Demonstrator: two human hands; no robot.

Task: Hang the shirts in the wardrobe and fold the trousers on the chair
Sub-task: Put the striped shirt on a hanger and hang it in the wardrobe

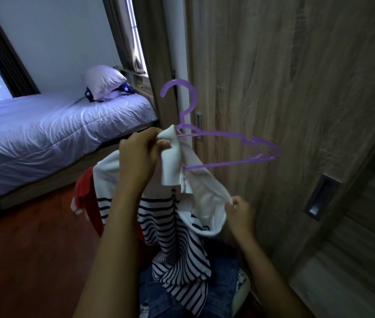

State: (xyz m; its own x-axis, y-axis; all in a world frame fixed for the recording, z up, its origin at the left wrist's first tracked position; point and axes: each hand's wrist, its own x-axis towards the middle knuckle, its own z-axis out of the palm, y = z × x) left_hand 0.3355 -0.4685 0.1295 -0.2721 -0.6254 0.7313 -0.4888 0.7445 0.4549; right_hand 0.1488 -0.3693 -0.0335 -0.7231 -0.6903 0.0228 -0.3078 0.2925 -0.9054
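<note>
Striped shirt [177,237]: L hand [140,157] fingers [164,143] clamp it + hanger [223,133]; R hand [239,211] pinches.

I'm standing right in front of the wardrobe door [285,88], with the hanger [216,134] sticking up between me and it. My left hand [140,152] is gripping the shirt [177,237] at the hanger's left end, and my right hand [239,210] is pinching it lower down, to the right. The shirt's trailing onto the trousers [223,283] lying on the chair [243,286] below. The bed [44,134] is sitting off left, further back, pillow [102,82] on top.
</note>
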